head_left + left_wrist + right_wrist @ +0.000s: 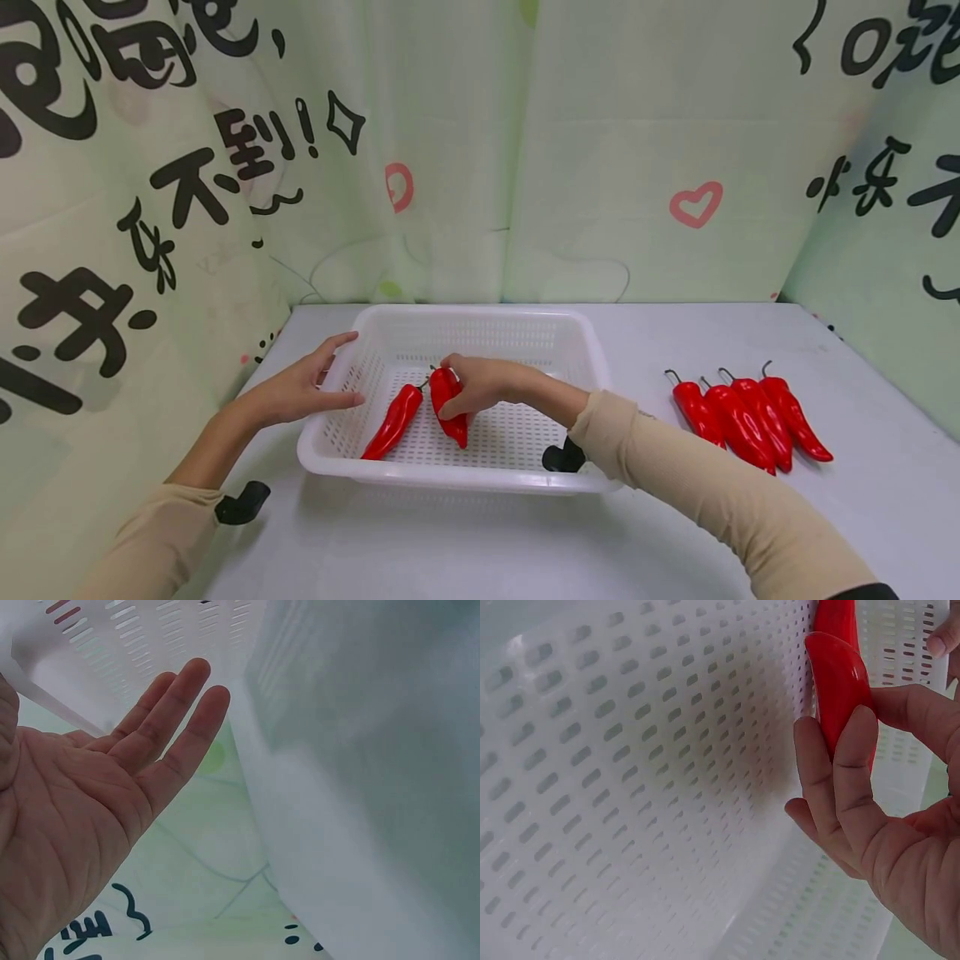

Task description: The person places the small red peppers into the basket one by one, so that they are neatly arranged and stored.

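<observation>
My right hand (480, 385) reaches into a white perforated plastic basket (465, 477) and pinches a red chili pepper (447, 396) between thumb and fingers. In the right wrist view that pepper (838, 679) points its tip away from the palm, close to the basket floor. Another red pepper (395, 421) lies slanted in the basket just left of the held one. At the basket's left rim is my left hand (303, 387), thumb and fingers spread at the edge. The left wrist view shows its fingers (161, 724) extended beside the basket's slotted wall.
Several red peppers (750, 421) lie side by side on the white table (885, 500) right of the basket. A pale green curtain (585, 150) with black lettering and hearts encloses the back and sides. The right sleeve (697, 492) crosses the basket's front right corner.
</observation>
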A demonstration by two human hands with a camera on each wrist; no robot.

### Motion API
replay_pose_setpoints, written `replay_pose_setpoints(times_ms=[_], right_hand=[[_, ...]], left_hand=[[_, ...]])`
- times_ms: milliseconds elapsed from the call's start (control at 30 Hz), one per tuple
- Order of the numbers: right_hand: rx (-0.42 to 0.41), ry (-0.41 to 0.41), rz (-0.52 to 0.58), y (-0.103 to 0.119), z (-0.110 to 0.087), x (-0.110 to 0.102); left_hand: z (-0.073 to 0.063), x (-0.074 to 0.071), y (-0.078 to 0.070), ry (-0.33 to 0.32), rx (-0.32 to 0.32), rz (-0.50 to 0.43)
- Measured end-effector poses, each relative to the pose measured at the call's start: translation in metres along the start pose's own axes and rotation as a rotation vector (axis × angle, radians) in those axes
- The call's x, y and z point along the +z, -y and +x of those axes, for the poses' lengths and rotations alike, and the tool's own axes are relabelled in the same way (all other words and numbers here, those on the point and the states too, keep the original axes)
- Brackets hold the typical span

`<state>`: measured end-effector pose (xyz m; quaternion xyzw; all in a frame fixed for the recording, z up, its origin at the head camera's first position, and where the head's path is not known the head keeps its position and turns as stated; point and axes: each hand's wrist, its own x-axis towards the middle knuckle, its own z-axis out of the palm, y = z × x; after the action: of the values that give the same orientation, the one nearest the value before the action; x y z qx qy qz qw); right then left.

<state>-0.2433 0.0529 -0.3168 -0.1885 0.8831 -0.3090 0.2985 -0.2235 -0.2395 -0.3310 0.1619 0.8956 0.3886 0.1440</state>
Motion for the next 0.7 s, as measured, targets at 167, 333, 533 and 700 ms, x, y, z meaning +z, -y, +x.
replay_pose_setpoints(times_ms=[167, 333, 533, 700], right_hand=[[0.011, 0.014, -0.019, -0.0007, 0.0021, 0.0054], [0.009, 0.063, 0.025, -0.0014, 0.0036, 0.0086], [0.003, 0.126, 0.121, -0.0029, 0.0039, 0.0071], [0.003, 0.177, 0.206, -0.0033, 0.0057, 0.0043]], left_hand=[[0.0001, 0.0002, -0.0003, 0.001, -0.011, 0.000], [0.0002, 0.0002, -0.0001, 0.001, -0.015, -0.006], [0.0004, 0.0007, 0.0007, -0.003, -0.004, -0.015], [0.0004, 0.0017, 0.0015, -0.007, -0.002, -0.027]])
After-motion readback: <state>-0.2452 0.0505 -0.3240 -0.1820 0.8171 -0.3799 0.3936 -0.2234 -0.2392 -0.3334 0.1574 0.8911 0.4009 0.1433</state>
